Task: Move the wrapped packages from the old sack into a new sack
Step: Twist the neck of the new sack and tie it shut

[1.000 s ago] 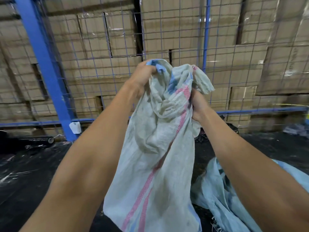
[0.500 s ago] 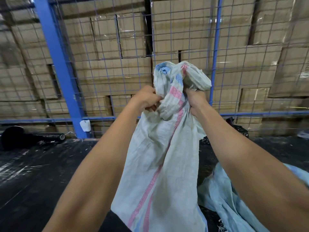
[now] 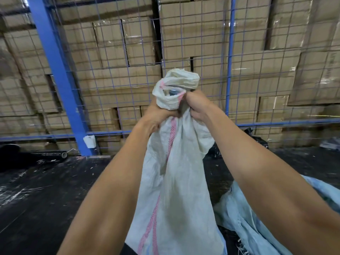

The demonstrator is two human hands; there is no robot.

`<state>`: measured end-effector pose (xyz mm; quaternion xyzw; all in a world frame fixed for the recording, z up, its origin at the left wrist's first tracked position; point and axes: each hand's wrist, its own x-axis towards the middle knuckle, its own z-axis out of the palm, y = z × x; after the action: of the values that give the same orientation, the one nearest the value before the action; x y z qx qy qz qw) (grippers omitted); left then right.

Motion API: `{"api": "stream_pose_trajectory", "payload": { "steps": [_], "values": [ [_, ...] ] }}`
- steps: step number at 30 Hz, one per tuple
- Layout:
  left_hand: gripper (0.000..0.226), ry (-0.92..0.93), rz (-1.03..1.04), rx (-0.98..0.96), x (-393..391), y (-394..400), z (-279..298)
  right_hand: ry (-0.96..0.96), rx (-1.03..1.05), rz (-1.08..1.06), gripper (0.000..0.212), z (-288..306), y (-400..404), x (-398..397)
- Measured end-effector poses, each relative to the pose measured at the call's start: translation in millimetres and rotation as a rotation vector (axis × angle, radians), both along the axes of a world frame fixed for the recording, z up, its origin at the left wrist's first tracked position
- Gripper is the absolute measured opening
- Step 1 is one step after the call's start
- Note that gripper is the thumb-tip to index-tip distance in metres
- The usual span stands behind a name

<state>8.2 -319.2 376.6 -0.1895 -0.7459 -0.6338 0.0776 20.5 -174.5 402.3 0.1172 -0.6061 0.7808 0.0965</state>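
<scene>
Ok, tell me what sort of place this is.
Most likely a warehouse or storeroom: stacked cardboard boxes fill the space behind a blue wire-mesh partition, and black plastic sheeting covers the floor.

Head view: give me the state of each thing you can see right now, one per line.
White sack: held up, hanging, neck bunched shut.
Left hand: grips the sack's neck.
Right hand: grips the neck beside the left hand.
Pale blue sack: lying crumpled on the black floor, lower right.
Cardboard boxes: stacked, taped shut, behind the wire fence.
Wrapped packages: none visible.
</scene>
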Motion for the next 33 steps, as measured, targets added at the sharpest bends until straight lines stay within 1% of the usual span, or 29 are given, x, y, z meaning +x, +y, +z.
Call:
{"api": "stream_pose_trajectory", "payload": {
  "steps": [2,3,4,5,6,7,8,9,10,11,12,13,14,15,17,19,20,21,23,24,25,26,27,28,29,30,31,32,33],
  "values": [
    [0.056,0.011,0.058,0.193,-8.5,1.8,-3.7,0.019,0.021,0.057,0.029,-0.4,1.9,4.5],
    [0.057,0.003,0.076,0.239,-13.1,-0.7,-4.5,0.06,0.091,-0.006,0.029,-5.5,7.0,1.9],
    [0.056,-0.008,0.115,0.263,-18.8,-4.1,-4.8,0.119,0.176,-0.1,0.034,-12.7,13.2,0.6],
    [0.056,-0.024,0.157,0.285,-22.1,-7.9,-5.5,0.149,0.244,-0.209,0.046,-23.8,20.3,-1.8],
    [0.055,-0.047,0.189,0.298,-24.5,-11.4,-6.6,0.13,0.301,-0.277,0.062,-36.3,27.6,-2.6],
    [0.054,-0.066,0.206,0.305,-25.2,-14.5,-7.6,0.062,0.381,-0.249,0.075,-50.4,34.4,-5.5],
    [0.053,-0.074,0.216,0.309,-23.4,-17.5,-7.0,-0.037,0.515,-0.156,0.08,-64.9,40.1,-6.5],
    [0.053,-0.082,0.227,0.319,-24.8,-21.4,-6.5,-0.152,0.666,-0.031,0.074,-76.9,43.1,-2.8],
    [0.052,-0.085,0.241,0.321,-24.5,-25.2,-6.3,-0.255,0.791,0.038,0.056,-86.6,43.6,3.4],
    [0.051,-0.088,0.25,0.325,-25.8,-28.2,-5.8,-0.288,0.854,0.001,0.037,-90.5,42.9,1.8],
    [0.052,-0.097,0.247,0.328,-24.3,-30.7,-6.3,-0.265,0.847,-0.144,0.027,-88.4,41.9,-5.9],
    [0.053,-0.115,0.227,0.327,-22.8,-31.0,-6.2,-0.212,0.766,-0.321,0.023,-74.9,39.3,-15.6],
    [0.056,-0.133,0.202,0.308,-21.5,-32.4,-5.5,-0.127,0.624,-0.434,0.021,-51.4,34.0,-20.0],
    [0.058,-0.149,0.155,0.272,-20.9,-33.2,-4.2,-0.013,0.509,-0.49,0.021,-22.6,29.8,-25.9],
    [0.049,-0.163,0.006,0.176,-13.8,-30.8,3.9,0.182,0.336,-0.485,0.025,39.8,17.1,-33.2],
    [0.043,-0.15,-0.156,0.154,-1.6,-25.1,18.9,0.189,0.212,-0.366,0.027,79.9,-1.6,-13.2],
    [0.043,-0.104,-0.199,0.172,2.9,-21.9,27.4,0.187,0.163,-0.28,0.031,90.1,-10.3,-4.7],
    [0.042,-0.046,-0.187,0.189,1.6,-19.0,33.6,0.173,0.136,-0.176,0.032,92.6,-17.8,0.2],
    [0.046,0.081,-0.085,0.219,-1.1,-13.7,38.9,0.113,0.11,0.038,0.027,84.6,-27.2,7.4],
    [0.05,0.109,-0.001,0.247,-4.2,-13.3,38.8,0.097,0.094,0.097,0.02,76.9,-28.8,8.3],
    [0.053,0.114,0.078,0.294,-6.0,-14.9,38.7,0.1,0.025,0.135,0.013,67.5,-27.0,10.6],
    [0.054,0.102,0.136,0.349,-6.7,-17.6,38.8,0.114,-0.065,0.134,0.018,54.1,-20.5,10.1],
    [0.054,0.092,0.175,0.403,-7.8,-20.7,39.4,0.131,-0.121,0.107,0.035,36.7,-12.2,7.0],
    [0.054,0.091,0.178,0.432,-8.0,-22.4,42.0,0.141,-0.091,0.07,0.054,13.2,-4.0,2.8],
    [0.055,0.095,0.156,0.447,-7.7,-20.8,45.4,0.131,0.007,0.091,0.07,-12.6,-0.6,1.2],
    [0.055,0.114,0.112,0.429,-2.8,-15.6,49.1,0.086,0.131,0.133,0.077,-38.1,-4.4,1.6],
    [0.05,0.122,0.063,0.374,2.8,-6.9,53.0,0.052,0.253,0.189,0.069,-57.3,-12.7,4.2],
    [0.042,0.129,-0.003,0.291,11.2,6.0,56.0,0.027,0.307,0.218,0.055,-69.2,-24.4,7.7],
    [0.036,0.147,-0.053,0.187,20.3,19.3,57.7,0.027,0.274,0.182,0.039,-73.2,-36.7,9.0]
  ]
}}
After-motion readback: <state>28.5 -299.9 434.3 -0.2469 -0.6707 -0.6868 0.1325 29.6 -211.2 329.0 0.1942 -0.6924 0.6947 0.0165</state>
